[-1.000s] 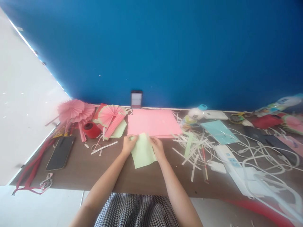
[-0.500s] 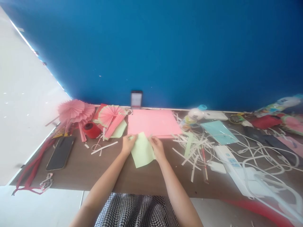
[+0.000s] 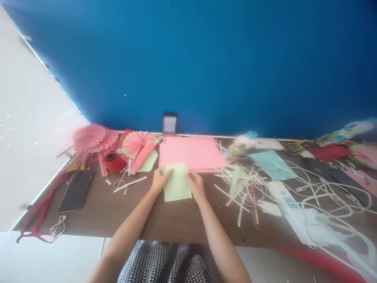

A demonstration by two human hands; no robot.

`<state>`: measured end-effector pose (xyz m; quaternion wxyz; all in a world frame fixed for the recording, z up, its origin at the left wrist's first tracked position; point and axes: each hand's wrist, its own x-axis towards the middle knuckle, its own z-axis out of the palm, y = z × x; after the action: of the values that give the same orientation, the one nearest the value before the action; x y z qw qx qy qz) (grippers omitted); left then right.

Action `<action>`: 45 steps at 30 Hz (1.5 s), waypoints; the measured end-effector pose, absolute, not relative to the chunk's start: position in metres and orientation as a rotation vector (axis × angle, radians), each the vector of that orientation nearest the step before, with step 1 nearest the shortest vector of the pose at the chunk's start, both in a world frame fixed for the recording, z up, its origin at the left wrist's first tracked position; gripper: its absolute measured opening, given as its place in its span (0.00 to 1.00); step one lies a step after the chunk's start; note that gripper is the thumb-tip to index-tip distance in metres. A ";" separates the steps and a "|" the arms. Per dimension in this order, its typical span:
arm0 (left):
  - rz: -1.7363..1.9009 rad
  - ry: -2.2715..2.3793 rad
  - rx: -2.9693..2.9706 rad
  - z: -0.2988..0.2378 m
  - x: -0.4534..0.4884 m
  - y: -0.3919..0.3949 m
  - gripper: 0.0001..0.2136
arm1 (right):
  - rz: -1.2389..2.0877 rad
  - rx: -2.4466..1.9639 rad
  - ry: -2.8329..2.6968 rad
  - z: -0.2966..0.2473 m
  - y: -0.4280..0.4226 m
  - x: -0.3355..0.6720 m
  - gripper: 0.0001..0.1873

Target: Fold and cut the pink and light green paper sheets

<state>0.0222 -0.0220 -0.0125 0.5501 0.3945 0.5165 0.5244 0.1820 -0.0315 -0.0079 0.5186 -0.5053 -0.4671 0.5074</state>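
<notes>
A light green sheet of paper [image 3: 177,184] is held over the brown tabletop between my two hands. My left hand [image 3: 161,179] grips its left side, thumb lying on top of the paper. At the right edge, my right hand [image 3: 195,182] pinches the same sheet between thumb and fingers. The green sheet's upper end overlaps the near edge of a stack of pink paper [image 3: 191,153]. Fingers under the sheet are hidden.
Left stand pink pleated paper fans [image 3: 96,139], a red spool [image 3: 114,162] and a dark phone [image 3: 75,191]. On the right lie paper strips [image 3: 241,184], a glue bottle [image 3: 243,143], a teal packet [image 3: 273,164] and a white power strip [image 3: 290,208] with tangled cables. A small screen [image 3: 170,125] leans against the blue wall.
The green sheet has turned from a slant to nearly square with the table edge, and its lower corner has drawn up. My left thumb now reaches further across it.
</notes>
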 end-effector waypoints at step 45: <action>1.350 1.290 1.448 -0.002 0.022 -0.034 0.08 | 1.134 -1.371 -1.033 -0.016 -0.026 0.190 0.11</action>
<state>0.0223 -0.0338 -0.0015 0.3796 0.5668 0.5051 0.5287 0.1901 -0.0259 -0.0158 0.5162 -0.5708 -0.4300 0.4720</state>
